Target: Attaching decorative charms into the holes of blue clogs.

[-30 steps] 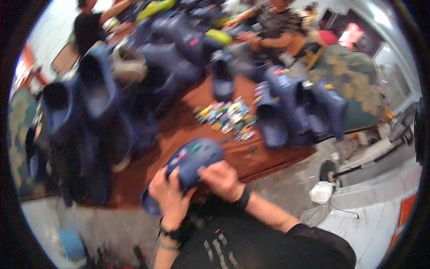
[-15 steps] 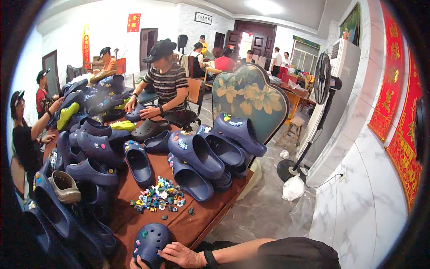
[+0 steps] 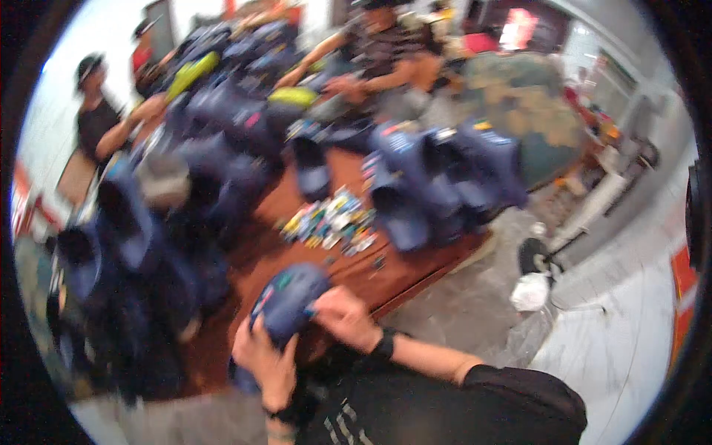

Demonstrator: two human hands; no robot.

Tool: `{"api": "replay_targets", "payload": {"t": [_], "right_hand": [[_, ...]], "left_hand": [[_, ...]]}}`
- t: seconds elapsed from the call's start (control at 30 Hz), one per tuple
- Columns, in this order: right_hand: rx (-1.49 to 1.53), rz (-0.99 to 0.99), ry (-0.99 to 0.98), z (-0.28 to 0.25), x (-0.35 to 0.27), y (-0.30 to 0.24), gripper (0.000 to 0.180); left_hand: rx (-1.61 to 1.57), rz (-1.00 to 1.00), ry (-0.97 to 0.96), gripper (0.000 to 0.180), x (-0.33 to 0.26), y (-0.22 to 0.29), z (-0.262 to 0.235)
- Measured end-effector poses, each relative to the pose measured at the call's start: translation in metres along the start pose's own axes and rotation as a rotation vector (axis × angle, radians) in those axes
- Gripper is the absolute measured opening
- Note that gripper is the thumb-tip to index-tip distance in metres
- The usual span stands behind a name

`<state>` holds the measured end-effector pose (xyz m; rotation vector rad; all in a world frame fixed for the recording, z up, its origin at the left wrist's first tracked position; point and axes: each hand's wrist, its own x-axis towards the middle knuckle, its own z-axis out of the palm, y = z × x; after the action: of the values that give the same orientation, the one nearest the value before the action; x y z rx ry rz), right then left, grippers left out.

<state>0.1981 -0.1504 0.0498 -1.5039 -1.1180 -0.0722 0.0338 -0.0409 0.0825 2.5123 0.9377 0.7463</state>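
A navy-blue clog (image 3: pixel 291 295) with a green and a pink charm on its upper sits at the near edge of the table. My left hand (image 3: pixel 267 361) grips its near-left side, thumb and fingers spread around it. At the clog's right side, the fingers of my right hand (image 3: pixel 347 319) are pinched together by a small light-blue piece (image 3: pixel 310 311), blurred by motion. Just beyond the clog lies a loose heap of small colourful shoe charms (image 3: pixel 331 221).
Finished-looking navy clogs (image 3: pixel 400 215) stand stacked at the right table edge; many more navy clogs (image 3: pixel 122 215) crowd the left, with a grey-beige clog (image 3: pixel 163 180) among them. Co-workers (image 3: pixel 386 52) handle shoes across the brown-covered table (image 3: pixel 252 259). A white bag (image 3: pixel 530 291) lies on the floor.
My view has tilted down and swung left. More of my left hand now shows around the clog. My right hand has shifted from resting on the clog's upper to pinching at its side.
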Motion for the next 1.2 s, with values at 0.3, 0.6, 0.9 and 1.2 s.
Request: {"api": "replay_targets", "payload": {"t": [0.3, 0.6, 0.9, 1.2], "right_hand": [[-0.137, -0.092, -0.075, 0.014, 0.010, 0.004, 0.031], [-0.581, -0.367, -0.122, 0.002, 0.019, -0.020, 0.031], [-0.869, -0.479, -0.277, 0.038, -0.012, -0.026, 0.047], [-0.825, -0.392, -0.279, 0.033, -0.013, -0.020, 0.048]], "left_hand": [[0.135, -0.093, 0.066, 0.080, -0.013, 0.008, 0.024], [0.122, -0.087, 0.042, 0.080, -0.001, 0.018, 0.030], [0.374, 0.019, 0.158, 0.073, -0.012, -0.008, 0.028], [0.327, 0.061, 0.191, 0.071, -0.003, 0.004, 0.030]]}}
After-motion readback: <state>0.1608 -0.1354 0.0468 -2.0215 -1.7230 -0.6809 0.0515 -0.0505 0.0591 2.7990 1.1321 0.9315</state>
